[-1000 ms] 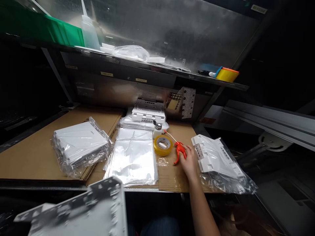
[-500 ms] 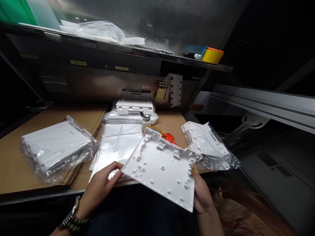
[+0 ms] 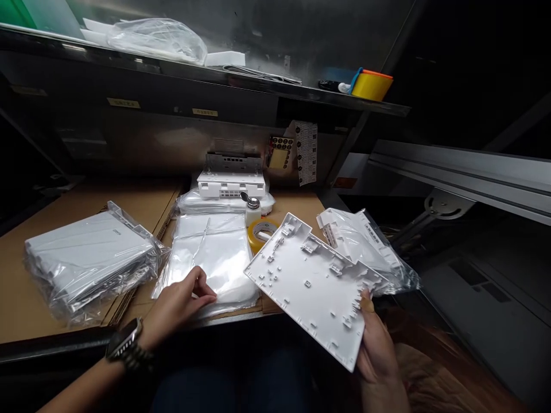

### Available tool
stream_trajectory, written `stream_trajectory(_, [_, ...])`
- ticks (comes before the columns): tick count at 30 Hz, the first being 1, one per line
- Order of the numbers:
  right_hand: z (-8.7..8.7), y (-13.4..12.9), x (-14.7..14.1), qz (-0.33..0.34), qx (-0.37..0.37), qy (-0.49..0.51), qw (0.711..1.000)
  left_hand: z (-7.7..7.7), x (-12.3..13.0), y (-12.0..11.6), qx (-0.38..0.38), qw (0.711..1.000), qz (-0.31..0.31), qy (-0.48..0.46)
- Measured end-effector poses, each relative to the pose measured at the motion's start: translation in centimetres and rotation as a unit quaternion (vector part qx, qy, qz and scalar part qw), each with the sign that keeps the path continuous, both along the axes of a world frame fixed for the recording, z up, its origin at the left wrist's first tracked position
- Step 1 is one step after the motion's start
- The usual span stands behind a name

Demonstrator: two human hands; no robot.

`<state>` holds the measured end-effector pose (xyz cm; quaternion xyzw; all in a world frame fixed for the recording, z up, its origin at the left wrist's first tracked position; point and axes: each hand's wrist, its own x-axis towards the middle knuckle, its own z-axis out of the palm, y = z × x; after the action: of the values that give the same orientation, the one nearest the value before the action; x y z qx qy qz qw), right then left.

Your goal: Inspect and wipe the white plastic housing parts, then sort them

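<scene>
A white plastic panel [image 3: 307, 292], its inner side with clips and posts facing up, is held at its right end by my right hand [image 3: 377, 344]. My left hand [image 3: 185, 301] is over the front of a stack of clear plastic bags [image 3: 210, 246], thumb and fingertips pinched together at the top bag's edge. To the left lie white panels in a clear bag [image 3: 92, 246]. At the right, behind the held panel, are more bagged white parts [image 3: 361, 238]. Behind the stack, a white housing [image 3: 231, 183] rests on more folded plastic.
A yellow tape roll [image 3: 257, 234] and a small pump bottle [image 3: 253, 211] stand right of the bag stack. Cardboard [image 3: 21, 287] covers the table. A metal shelf [image 3: 258, 86] above carries plastic wrap and a yellow tape roll. A metal rail [image 3: 465, 178] runs at the right.
My left hand has let go of the panel and is now at the bag stack. My right hand has moved the panel to the right, uncovering the yellow tape roll.
</scene>
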<state>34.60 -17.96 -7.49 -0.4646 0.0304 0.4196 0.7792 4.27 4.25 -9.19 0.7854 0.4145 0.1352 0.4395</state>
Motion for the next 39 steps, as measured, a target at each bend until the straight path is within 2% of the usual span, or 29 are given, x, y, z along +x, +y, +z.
stream_trajectory(4, [-0.4,-0.1,0.3,0.018,-0.012,0.013,1.000,0.2,0.1,2.8,-0.142,0.986,-0.010,-0.082])
stream_trajectory(8, [-1.8,-0.4,0.8,0.061,-0.020,-0.021,0.998,0.1,-0.1,4.1,-0.198,0.970,0.017,-0.142])
stream_trajectory(11, [-3.1,-0.4,0.2,0.173,-0.010,-0.034,0.984,0.0,0.2,3.9,-0.214,0.960,0.027,-0.176])
stream_trajectory(13, [-3.8,0.3,-1.4,0.271,0.008,-0.035,0.962,-0.1,1.0,3.3,-0.217,0.956,0.023,-0.196])
stream_trajectory(15, [-4.2,1.7,-3.8,0.342,0.035,-0.039,0.938,-0.1,2.0,2.5,-0.214,0.954,0.013,-0.208])
stream_trajectory(19, [-4.9,5.8,-8.3,0.407,0.082,-0.045,0.909,-0.4,4.3,0.8,-0.197,0.956,-0.011,-0.215])
stream_trajectory(23, [-5.9,8.1,-9.4,0.416,0.075,-0.056,0.905,-1.4,5.2,0.5,-0.177,0.958,-0.035,-0.223])
stream_trajectory(28, [-6.3,7.6,-8.5,0.412,0.052,-0.054,0.908,-1.8,4.3,1.9,-0.106,0.971,-0.039,-0.211])
stream_trajectory(32, [-5.9,6.4,-7.3,0.393,0.023,-0.057,0.917,-0.8,3.3,3.6,0.037,0.978,-0.032,-0.200])
stream_trajectory(36, [-6.0,4.9,-5.0,0.357,-0.016,-0.057,0.932,0.5,2.6,4.4,0.162,0.975,-0.081,-0.129])
stream_trajectory(39, [-6.7,2.8,-3.7,0.279,-0.073,-0.100,0.952,1.6,2.7,3.7,0.203,0.969,-0.114,-0.087])
